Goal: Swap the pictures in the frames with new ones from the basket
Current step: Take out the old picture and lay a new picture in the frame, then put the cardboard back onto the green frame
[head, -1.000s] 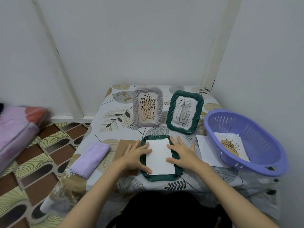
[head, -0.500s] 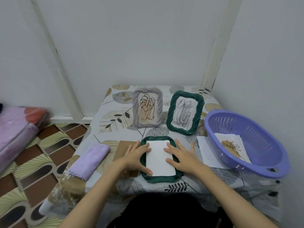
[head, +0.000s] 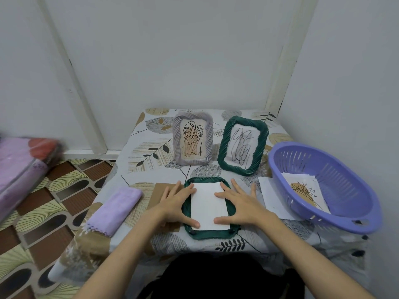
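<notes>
Both hands lying flat, fingers straight: left hand (head: 177, 201) and right hand (head: 241, 203) pressing white paper (head: 208, 207) into the face-down green frame (head: 208, 234) on the tabletop (head: 151, 147). Purple basket (head: 345, 212) at right holding printed pictures (head: 305, 190).

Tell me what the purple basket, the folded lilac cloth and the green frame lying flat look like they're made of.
Purple basket: moulded plastic, going by its slotted walls and slight sheen. Folded lilac cloth: soft matte fabric, probably microfibre, with a zigzag-cut edge. Flat green frame: ridged rope-like rim, glossy; plastic or resin, hard to tell which.
</notes>
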Motion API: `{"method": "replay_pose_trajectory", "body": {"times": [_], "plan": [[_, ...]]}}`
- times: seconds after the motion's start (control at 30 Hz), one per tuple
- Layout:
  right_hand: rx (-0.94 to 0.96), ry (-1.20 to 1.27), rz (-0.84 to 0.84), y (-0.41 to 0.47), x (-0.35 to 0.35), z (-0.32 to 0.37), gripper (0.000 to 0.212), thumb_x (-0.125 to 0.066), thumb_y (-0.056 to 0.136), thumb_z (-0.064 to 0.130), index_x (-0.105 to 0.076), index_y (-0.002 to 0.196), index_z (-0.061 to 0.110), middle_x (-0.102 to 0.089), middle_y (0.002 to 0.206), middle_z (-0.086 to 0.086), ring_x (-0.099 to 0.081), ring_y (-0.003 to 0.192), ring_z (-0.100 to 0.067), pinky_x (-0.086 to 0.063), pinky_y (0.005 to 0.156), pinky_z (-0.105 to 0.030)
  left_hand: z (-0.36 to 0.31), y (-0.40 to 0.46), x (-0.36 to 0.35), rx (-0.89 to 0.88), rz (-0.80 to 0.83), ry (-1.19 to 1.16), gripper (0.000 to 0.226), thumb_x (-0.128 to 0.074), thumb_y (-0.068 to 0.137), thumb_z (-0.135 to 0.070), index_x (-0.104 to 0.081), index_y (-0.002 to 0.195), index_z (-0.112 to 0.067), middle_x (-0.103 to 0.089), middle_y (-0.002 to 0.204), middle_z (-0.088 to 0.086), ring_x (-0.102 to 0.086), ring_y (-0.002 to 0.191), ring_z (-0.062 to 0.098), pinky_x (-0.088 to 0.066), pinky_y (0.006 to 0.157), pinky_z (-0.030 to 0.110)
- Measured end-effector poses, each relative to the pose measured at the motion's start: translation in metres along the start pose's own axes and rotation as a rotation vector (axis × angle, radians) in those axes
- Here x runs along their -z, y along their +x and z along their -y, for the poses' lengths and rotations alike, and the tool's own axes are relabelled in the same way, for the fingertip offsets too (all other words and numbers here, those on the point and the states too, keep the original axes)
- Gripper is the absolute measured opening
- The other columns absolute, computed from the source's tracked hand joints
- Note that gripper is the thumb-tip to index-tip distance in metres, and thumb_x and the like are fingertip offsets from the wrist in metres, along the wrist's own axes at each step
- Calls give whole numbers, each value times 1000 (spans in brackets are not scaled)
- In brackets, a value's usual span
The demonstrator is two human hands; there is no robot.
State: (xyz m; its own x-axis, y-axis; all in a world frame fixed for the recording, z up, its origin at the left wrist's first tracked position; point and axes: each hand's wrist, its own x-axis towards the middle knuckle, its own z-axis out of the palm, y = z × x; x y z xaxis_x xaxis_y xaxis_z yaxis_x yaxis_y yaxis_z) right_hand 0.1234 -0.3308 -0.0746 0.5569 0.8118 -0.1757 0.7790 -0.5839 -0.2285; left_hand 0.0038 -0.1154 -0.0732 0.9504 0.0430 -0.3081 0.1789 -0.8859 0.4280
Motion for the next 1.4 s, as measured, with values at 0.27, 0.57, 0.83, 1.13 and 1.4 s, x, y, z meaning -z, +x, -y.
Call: {"method": "replay_pose_trajectory", "body": {"times": [0.27,0.57,0.83,1.13,1.4], "plan": [[-25,-55,45,0,8,2,107,-41,62,86,-2,147,35,4,155,14,16,142,-11,22,102,-65,2,1,-1,-16,11,57,141,-38,27,-96,-6,147,-31,12,155,-16,24,140,12,17,114,46],[16,-139,51,5,2,-3,116,-17,47,96,-1,146,37,9,154,18,20,141,-13,21,98,-68,17,-6,2,205,-481,-150,73,-56,77,-61,-38,138,-26,-19,155,6,-15,143,26,-18,115,43],[15,-95,49,3,0,-4,118,-15,45,98,-2,146,38,10,154,16,20,141,-13,19,101,-66,27,-8,-2,476,-438,-81,66,-63,77,-54,-46,130,-19,-35,144,12,-27,133,30,-27,106,39],[1,-69,15,0,-1,-3,114,-14,46,97,-6,145,41,14,153,16,21,140,-10,17,103,-64,18,-16,6,547,-544,-298,78,-75,63,-31,-39,132,-28,-43,133,8,-37,125,31,-33,102,41],[22,5,27,-3,1,-2,116,-15,46,98,-7,145,40,6,154,18,19,140,-8,21,103,-63,9,-37,27,350,-857,-542,75,-75,66,-18,-44,134,-19,-27,139,14,-41,123,25,-30,100,21]]}}
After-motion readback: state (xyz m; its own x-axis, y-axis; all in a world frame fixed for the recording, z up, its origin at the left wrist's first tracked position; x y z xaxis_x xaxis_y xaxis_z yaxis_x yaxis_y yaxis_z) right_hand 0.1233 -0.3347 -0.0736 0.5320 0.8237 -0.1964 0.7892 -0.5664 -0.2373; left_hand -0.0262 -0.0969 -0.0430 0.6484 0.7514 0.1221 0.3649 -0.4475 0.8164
